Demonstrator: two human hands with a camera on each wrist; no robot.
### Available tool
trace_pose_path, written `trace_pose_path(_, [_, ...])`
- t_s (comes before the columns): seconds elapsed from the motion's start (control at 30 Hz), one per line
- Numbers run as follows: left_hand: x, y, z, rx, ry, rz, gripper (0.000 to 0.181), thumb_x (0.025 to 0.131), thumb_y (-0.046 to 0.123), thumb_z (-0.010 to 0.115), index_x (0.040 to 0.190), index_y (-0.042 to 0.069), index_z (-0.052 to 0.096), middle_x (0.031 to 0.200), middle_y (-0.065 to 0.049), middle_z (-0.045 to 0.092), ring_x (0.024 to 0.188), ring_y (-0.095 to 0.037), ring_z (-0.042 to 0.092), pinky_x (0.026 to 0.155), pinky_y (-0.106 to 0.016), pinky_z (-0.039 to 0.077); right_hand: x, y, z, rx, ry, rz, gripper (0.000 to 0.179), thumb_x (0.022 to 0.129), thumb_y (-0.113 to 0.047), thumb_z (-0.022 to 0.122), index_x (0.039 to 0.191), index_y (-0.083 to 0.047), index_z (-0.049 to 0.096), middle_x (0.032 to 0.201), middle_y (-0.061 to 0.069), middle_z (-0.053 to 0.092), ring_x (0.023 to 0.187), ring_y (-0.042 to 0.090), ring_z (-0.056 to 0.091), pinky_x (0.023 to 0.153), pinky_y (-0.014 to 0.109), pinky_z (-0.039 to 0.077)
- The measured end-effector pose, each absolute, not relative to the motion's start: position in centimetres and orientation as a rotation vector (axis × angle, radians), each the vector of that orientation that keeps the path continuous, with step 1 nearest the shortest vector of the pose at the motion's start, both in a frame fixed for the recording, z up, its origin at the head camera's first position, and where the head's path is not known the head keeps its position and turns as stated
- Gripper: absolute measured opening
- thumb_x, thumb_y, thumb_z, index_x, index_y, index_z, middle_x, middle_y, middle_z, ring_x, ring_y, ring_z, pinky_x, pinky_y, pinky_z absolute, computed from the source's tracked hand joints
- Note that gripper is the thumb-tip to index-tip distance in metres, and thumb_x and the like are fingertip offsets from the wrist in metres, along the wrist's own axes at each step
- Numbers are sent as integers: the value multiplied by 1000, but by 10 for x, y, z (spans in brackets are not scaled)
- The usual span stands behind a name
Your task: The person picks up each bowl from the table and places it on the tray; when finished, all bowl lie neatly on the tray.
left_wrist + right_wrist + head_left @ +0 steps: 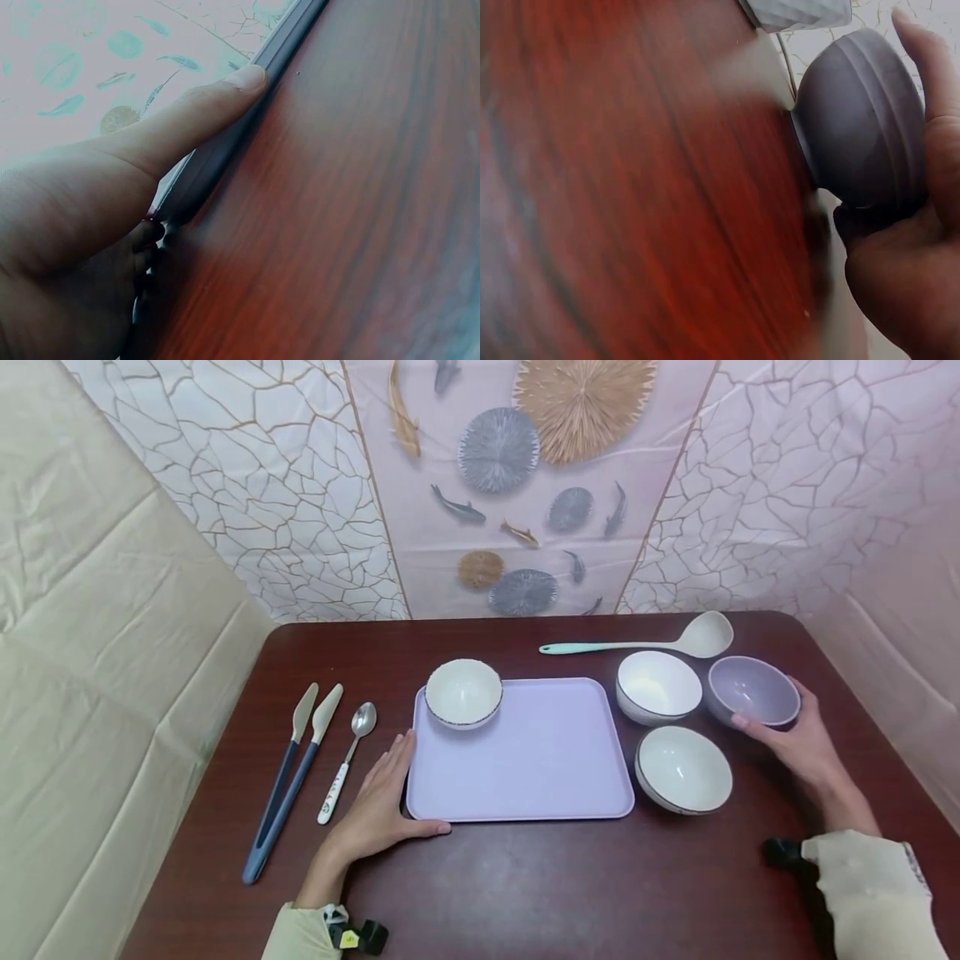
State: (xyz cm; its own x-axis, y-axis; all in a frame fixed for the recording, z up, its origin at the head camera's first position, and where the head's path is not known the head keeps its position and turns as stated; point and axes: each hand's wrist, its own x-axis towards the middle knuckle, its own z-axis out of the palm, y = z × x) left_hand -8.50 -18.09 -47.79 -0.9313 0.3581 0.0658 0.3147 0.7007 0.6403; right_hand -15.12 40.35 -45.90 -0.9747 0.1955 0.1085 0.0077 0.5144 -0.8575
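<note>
Evidently curled right hand [806, 742] round purple bowl [753, 687] near far right corner of surface [585, 893] | laid left hand [385, 800] straight-fingered against tray [525, 768] | judged bowl stiff, slick, breakable; best held round outer wall

It's a screened-off place here, home or studio I can't tell: dark table [540, 893] beneath the left hand [384, 802] and right hand [808, 742], creased cream sheet [90, 652] beyond the left, pale sheet [911, 627] beyond the right, printed backdrop [517, 485] ahead!

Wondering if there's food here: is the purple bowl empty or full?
Empty: in the head view, the purple bowl shows only its bare, shiny inside, as the right hand grips its side.
</note>
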Motion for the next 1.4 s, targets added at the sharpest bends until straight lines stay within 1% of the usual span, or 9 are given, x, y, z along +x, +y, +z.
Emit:
trace_pose_path(0.03, [-85, -181, -478, 565, 2838, 1051, 135, 63, 67, 81, 158, 7, 6, 163, -12, 8, 149, -25, 4, 117, -49, 9, -151, 403, -461, -165, -2542, 1468, 92, 87, -12, 75, 156, -11, 14, 147, 18, 27, 123, 18, 36, 90, 6, 30])
trace_pose_path(0.17, [-86, -181, -479, 573, 2842, 1050, 134, 64, 67, 81, 158, 6, 7, 163, -12, 8, 149, -25, 5, 117, -49, 9, -151, 403, -466, -171, -2502, 1487, 98, 83, -6, 78, 156, -18, 14, 149, 11, 25, 127, 15, 33, 94, 6, 27])
trace_pose_path(0.3, [-85, -181, -479, 571, 2843, 1052, 134, 64, 68, 80, 158, 6, 7, 163, -12, 9, 149, -25, 5, 117, -50, 9, -153, 405, -470, -190, -2511, 1458, 103, 80, -7, 81, 156, -21, 14, 152, 11, 24, 129, 15, 32, 97, 6, 24])
trace_pose_path(0.47, [-85, -182, -479, 572, 2849, 1062, 134, 64, 67, 80, 157, 6, 8, 162, -13, 10, 149, -26, 6, 116, -50, 10, -156, 406, -471, -223, -2534, 1415, 107, 78, -11, 84, 157, -22, 11, 153, 14, 24, 128, 16, 32, 96, 4, 24])
trace_pose_path(0.7, [-85, -182, -480, 566, 2846, 1047, 134, 64, 68, 80, 158, 7, 6, 163, -11, 8, 149, -24, 4, 117, -48, 9, -156, 405, -471, -204, -2503, 1420, 99, 77, -10, 85, 154, -22, 22, 146, 9, 32, 124, 16, 37, 90, 5, 30])
trace_pose_path(0.87, [-86, -182, -479, 551, 2837, 1024, 133, 65, 70, 78, 158, 9, 4, 164, -8, 6, 149, -21, 2, 118, -45, 7, -157, 403, -469, -227, -2492, 1422, 98, 77, -11, 84, 154, -21, 23, 146, 9, 32, 124, 16, 37, 90, 5, 30])
trace_pose_path(1.13, [-87, -183, -478, 553, 2837, 1029, 133, 65, 70, 77, 158, 7, 5, 163, -9, 7, 149, -21, 2, 118, -45, 7, -162, 395, -456, -233, -2460, 1411, 97, 76, -10, 84, 153, -19, 26, 145, 7, 35, 124, 15, 38, 92, 6, 31])
trace_pose_path(1.3, [-87, -182, -479, 559, 2834, 1018, 134, 65, 70, 78, 158, 7, 5, 163, -10, 7, 149, -22, 2, 118, -46, 7, -156, 393, -452, -276, -2497, 1372, 98, 77, -14, 85, 154, -21, 25, 147, 8, 34, 124, 14, 38, 99, 13, 29])
trace_pose_path(1.4, [-86, -183, -479, 561, 2832, 1027, 134, 65, 70, 78, 158, 7, 5, 163, -11, 7, 149, -23, 2, 117, -46, 7, -155, 392, -444, -264, -2496, 1355, 98, 77, -14, 85, 154, -21, 25, 147, 8, 35, 124, 14, 38, 102, 19, 28])
